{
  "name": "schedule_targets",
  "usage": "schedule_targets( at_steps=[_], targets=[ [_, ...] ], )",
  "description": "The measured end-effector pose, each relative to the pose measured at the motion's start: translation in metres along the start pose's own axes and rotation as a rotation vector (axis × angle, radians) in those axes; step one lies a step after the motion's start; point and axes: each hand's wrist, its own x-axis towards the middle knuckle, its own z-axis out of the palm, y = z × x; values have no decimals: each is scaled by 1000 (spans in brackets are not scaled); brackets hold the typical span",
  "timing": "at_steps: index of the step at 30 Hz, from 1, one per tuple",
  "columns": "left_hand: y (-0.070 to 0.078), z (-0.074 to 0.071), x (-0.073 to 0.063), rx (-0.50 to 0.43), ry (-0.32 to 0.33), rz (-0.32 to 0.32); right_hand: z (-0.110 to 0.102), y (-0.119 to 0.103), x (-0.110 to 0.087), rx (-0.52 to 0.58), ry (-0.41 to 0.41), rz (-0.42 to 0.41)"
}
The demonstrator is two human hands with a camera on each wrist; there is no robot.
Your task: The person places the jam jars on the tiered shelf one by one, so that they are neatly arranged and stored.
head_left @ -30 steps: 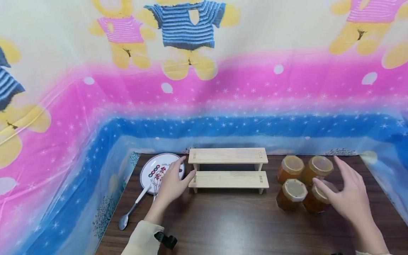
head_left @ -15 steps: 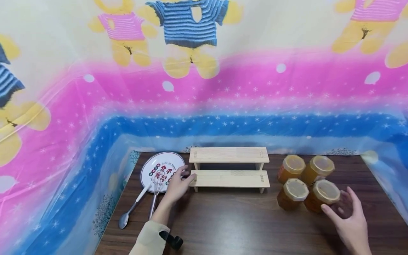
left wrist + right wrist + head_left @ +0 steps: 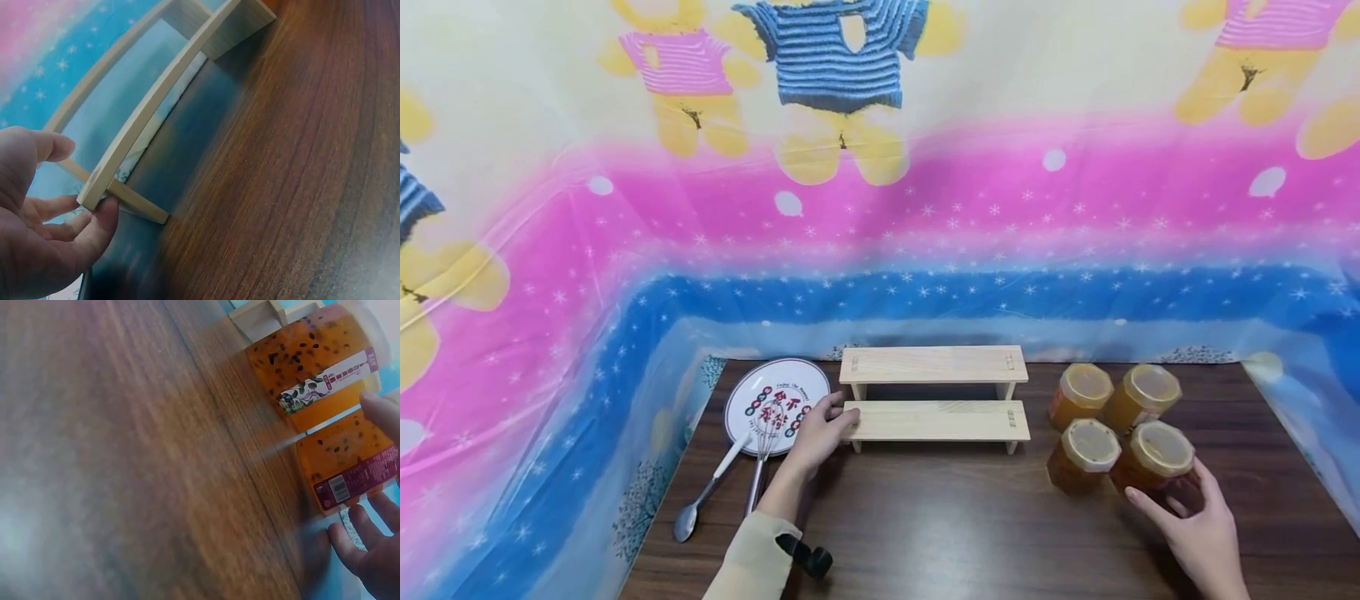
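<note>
My left hand (image 3: 820,435) is at the left end of a two-step wooden shelf (image 3: 936,421). In the left wrist view, the thumb and fingers of the left hand (image 3: 56,219) pinch the end of the lower step (image 3: 134,128). My right hand (image 3: 1202,533) is spread around the near right honey-coloured jar (image 3: 1150,475), thumb in front and fingers along its right side. In the right wrist view, the fingers of the right hand (image 3: 369,550) lie close beside this labelled jar (image 3: 340,450), which holds dark seeds in orange contents.
Several similar lidded jars, among them a front left jar (image 3: 1078,467), stand grouped on the dark wood table (image 3: 940,517). At the left lie a printed white plate (image 3: 745,408), a whisk (image 3: 756,483) and a white-handled spoon (image 3: 700,504). A patterned cloth (image 3: 880,296) hangs behind.
My left hand has come down and right onto the shelf's left end, its fingers curling in. The right hand has lowered from above the jars and closed in beside the near right jar.
</note>
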Motion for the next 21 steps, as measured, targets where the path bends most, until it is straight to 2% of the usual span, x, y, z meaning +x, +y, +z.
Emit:
schedule_targets(
  at_steps=[8, 15, 21],
  targets=[
    [-1, -2, 2, 6, -2, -11, 8, -5, 5, 34, 102, 76],
    [-4, -3, 1, -42, -25, -16, 14, -5, 6, 87, 183, 47],
    [-5, -5, 1, -68, -26, -14, 24, -6, 4, 66, 244, 62]
  ],
)
